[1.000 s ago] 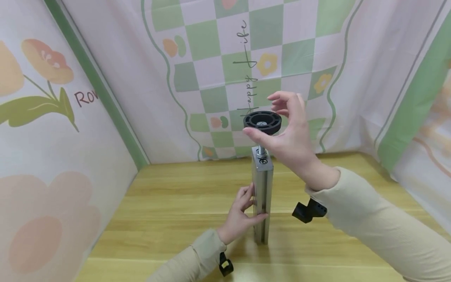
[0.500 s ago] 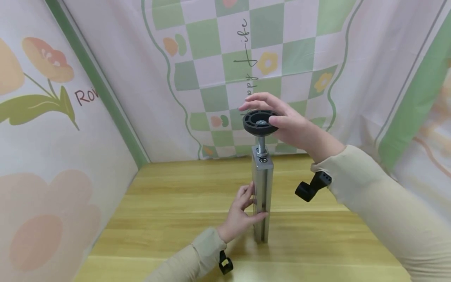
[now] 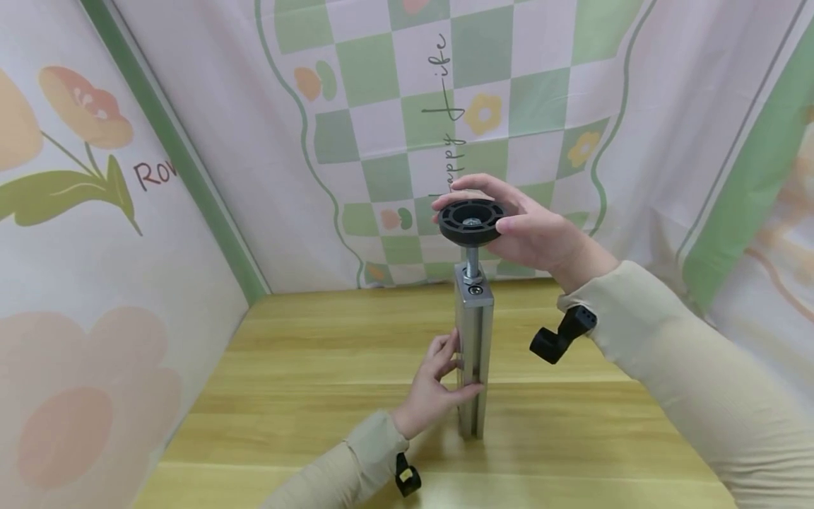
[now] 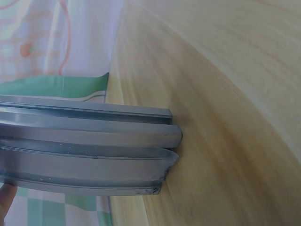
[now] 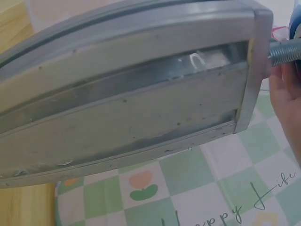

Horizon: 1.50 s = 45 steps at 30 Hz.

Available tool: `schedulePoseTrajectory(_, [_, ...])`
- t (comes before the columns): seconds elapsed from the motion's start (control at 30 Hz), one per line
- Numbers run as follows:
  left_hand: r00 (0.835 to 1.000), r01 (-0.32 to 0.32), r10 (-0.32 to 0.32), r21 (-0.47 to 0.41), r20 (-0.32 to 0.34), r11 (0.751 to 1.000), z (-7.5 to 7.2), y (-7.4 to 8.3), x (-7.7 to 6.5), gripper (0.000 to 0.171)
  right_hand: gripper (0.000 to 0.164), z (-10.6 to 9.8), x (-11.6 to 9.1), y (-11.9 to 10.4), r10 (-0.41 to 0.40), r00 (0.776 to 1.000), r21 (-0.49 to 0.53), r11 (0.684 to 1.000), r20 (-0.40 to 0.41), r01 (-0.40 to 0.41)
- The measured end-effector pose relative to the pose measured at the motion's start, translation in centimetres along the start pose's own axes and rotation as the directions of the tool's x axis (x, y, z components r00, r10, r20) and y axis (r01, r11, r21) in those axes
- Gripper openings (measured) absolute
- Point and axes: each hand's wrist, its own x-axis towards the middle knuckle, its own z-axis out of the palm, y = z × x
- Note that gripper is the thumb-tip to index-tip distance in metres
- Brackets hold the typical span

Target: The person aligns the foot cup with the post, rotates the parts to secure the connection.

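Note:
A silver aluminium profile (image 3: 473, 339) stands upright on the table, its lower end on the wood in the left wrist view. My left hand (image 3: 431, 392) grips its lower half, thumb across the near face and fingers around the left side. From the end plate (image 3: 475, 293) on top rises a threaded stud (image 3: 471, 263) with a nut at its base. A round black levelling foot (image 3: 469, 233) tops the stud, ribbed side up. My right hand (image 3: 540, 237) holds this foot's rim, thumb at the right edge and fingers behind the far side. In the right wrist view the stud (image 5: 284, 52) emerges from the plate.
The wooden table (image 3: 305, 367) spreads around the profile. Behind it hangs a green-and-white checked curtain (image 3: 375, 63), with a flower-printed one (image 3: 210, 233) at the left. Black camera mounts (image 3: 559, 338) hang from both wrists.
My right thumb has gone from the foot's near left rim to its right rim, and the fingers have swung left behind it. Lately they moved closer to the rim. The left hand stays put.

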Motion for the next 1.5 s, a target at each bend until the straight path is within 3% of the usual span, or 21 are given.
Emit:
schedulePoseTrajectory(0.17, [1.000, -0.010, 0.010, 0.015, 0.002, 1.000, -0.1, 0.0, 0.0, 0.106, 0.042, 0.3, -0.2, -0.2, 0.015, 0.992, -0.134, 0.990, -0.121, -0.031])
schedulePoseTrajectory(0.27, [1.000, -0.015, 0.015, 0.025, 0.007, 1.000, -0.1, 0.1, -0.1, 0.106, 0.042, 1.0, -0.2, -0.5, 0.029, 0.976, -0.211, 0.975, -0.215, -0.075])
schedulePoseTrajectory(0.37, [1.000, -0.015, 0.014, 0.024, 0.011, 1.000, -0.1, 0.1, 0.0, 0.106, 0.044, 2.0, -0.2, -0.8, 0.031, 0.947, -0.265, 0.957, -0.319, -0.121])
schedulePoseTrajectory(0.47, [1.000, -0.012, 0.011, 0.017, 0.013, 1.000, -0.1, 0.2, -0.1, 0.107, 0.046, 3.1, 0.1, -1.0, 0.030, 0.894, -0.333, 0.922, -0.447, -0.198])
schedulePoseTrajectory(0.57, [1.000, -0.004, 0.004, 0.010, 0.014, 1.000, 0.0, 0.2, -0.1, 0.106, 0.048, 4.2, 0.4, -1.2, 0.035, 0.822, -0.397, 0.864, -0.568, -0.311])
schedulePoseTrajectory(0.67, [1.000, 0.012, -0.012, 0.002, 0.013, 1.000, 0.0, 0.3, -0.1, 0.105, 0.042, 5.2, 0.6, -1.5, 0.023, 0.758, -0.467, 0.775, -0.652, -0.425])
schedulePoseTrajectory(0.83, [0.999, 0.041, -0.041, -0.021, 0.000, 0.999, 0.1, 0.5, -0.1, 0.103, 0.040, 6.5, 1.1, -1.2, -0.102, 0.698, -0.609, 0.588, -0.709, -0.533])
schedulePoseTrajectory(1.07, [0.999, 0.034, -0.034, -0.018, 0.003, 0.999, 0.1, 0.4, -0.2, 0.103, 0.046, 7.3, 1.4, 0.1, -0.380, 0.697, -0.793, 0.335, -0.609, -0.510])
schedulePoseTrajectory(1.2, [1.000, 0.022, -0.022, -0.020, 0.001, 1.000, 0.0, 0.4, -0.3, 0.104, 0.051, 7.2, 1.5, 0.6, -0.484, 0.692, -0.842, 0.239, -0.536, -0.484])
schedulePoseTrajectory(1.3, [1.000, 0.024, -0.024, -0.017, 0.001, 1.000, 0.1, 0.4, -0.2, 0.102, 0.055, 7.0, 1.6, 0.8, -0.518, 0.695, -0.860, 0.195, -0.499, -0.472])
schedulePoseTrajectory(1.4, [1.000, 0.027, -0.027, -0.017, 0.003, 1.000, 0.1, 0.5, -0.1, 0.102, 0.061, 6.9, 1.5, 0.8, -0.514, 0.713, -0.871, 0.168, -0.477, -0.461])
schedulePoseTrajectory(1.47, [1.000, 0.027, -0.027, -0.019, 0.003, 0.999, 0.1, 0.5, -0.1, 0.102, 0.064, 6.8, 1.3, 0.8, -0.491, 0.729, -0.874, 0.181, -0.477, -0.451])
schedulePoseTrajectory(1.5, [1.000, 0.027, -0.027, -0.017, 0.005, 0.999, 0.1, 0.5, -0.1, 0.102, 0.064, 6.8, 1.2, 0.8, -0.476, 0.734, -0.873, 0.206, -0.485, -0.443])
